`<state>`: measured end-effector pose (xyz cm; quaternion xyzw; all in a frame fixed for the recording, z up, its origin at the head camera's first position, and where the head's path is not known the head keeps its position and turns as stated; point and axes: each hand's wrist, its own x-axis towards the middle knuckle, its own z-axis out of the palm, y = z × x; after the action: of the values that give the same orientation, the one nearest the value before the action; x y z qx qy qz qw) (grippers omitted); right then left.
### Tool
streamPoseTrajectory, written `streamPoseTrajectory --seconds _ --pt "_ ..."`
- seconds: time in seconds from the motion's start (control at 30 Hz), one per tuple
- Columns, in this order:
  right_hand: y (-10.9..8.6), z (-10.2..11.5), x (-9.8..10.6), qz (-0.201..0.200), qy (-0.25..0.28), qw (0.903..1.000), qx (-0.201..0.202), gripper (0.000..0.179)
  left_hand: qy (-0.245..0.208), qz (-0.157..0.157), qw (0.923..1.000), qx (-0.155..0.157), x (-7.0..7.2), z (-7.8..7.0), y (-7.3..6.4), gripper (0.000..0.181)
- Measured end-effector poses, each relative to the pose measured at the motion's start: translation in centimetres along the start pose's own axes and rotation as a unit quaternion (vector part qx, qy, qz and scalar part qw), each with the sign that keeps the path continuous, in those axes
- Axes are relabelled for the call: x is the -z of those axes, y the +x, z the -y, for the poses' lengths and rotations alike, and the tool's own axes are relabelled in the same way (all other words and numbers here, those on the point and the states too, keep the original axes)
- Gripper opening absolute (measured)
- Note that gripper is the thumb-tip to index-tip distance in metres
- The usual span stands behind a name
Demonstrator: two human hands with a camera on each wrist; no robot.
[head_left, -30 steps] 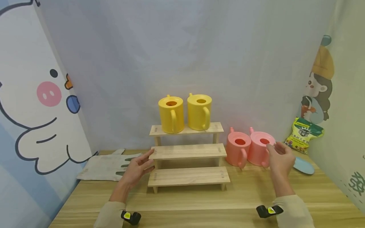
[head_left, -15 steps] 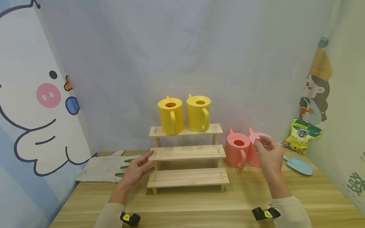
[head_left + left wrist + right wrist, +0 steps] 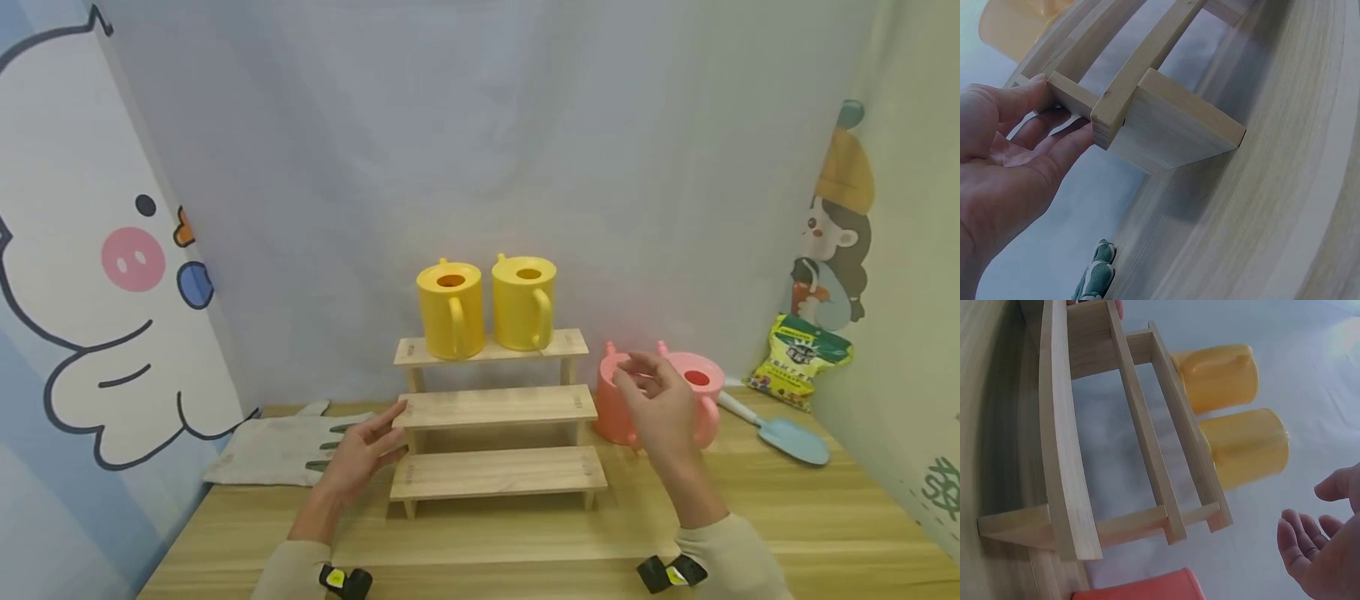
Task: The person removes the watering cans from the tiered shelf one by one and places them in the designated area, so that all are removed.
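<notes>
My left hand [image 3: 351, 460] grips the left end of a three-step wooden shelf [image 3: 495, 406]; in the left wrist view its thumb and fingers [image 3: 1065, 149] pinch the side of a step. Two yellow watering cans [image 3: 453, 321] stand upright on the top step, handles facing me. Right of the shelf are two pink watering cans [image 3: 697, 372], side by side on the table. My right hand [image 3: 663, 410] is in front of the left pink can [image 3: 613, 408] and partly hides it. The fingers are loosely bent with nothing between them, as the right wrist view shows.
A light-blue trowel [image 3: 793, 440] lies right of the pink cans, near a green and yellow bag [image 3: 799, 357] leaning at the right wall. Left of the shelf lies a pale glove [image 3: 270, 450] with green fingertips. A curtain [image 3: 337, 208] hangs behind.
My right hand has moved left, from the right pink watering can across to the left one. The trowel's handle now shows. My left hand keeps its grip on the shelf.
</notes>
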<state>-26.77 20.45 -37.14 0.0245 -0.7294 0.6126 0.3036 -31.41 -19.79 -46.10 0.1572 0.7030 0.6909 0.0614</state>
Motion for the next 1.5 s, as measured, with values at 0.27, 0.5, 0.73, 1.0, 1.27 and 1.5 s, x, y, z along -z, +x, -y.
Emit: streamPoseTrajectory --seconds 0.27,0.5,0.73,1.0,1.27,1.5 --pt "1.5 1.0 -3.3 0.052 -0.012 0.9985 0.011 0.037 -0.003 0.005 1.0000 0.002 0.0 -0.1 -0.1 0.059" --pt "3.5 1.6 -5.5 0.068 -0.008 0.9970 0.036 0.046 -0.009 0.005 0.9999 -0.003 0.0 -0.1 0.0 0.059" --pt "4.8 2.0 -7.3 0.067 -0.003 0.9954 0.068 0.047 -0.007 0.009 0.9999 -0.007 0.1 -0.2 0.0 0.059" --pt "5.5 2.1 -8.7 0.068 -0.021 0.9954 0.063 0.047 -0.011 0.009 0.9999 -0.007 0.2 0.0 0.1 0.058" --pt "6.0 2.5 -9.2 0.082 -0.019 0.9964 -0.001 0.048 -0.012 0.008 0.9999 -0.005 0.1 0.0 0.1 0.059" --pt "6.2 2.7 -9.6 0.077 0.005 0.9969 -0.017 0.041 -0.013 -0.002 0.9999 -0.002 0.0 -0.1 0.0 0.058"
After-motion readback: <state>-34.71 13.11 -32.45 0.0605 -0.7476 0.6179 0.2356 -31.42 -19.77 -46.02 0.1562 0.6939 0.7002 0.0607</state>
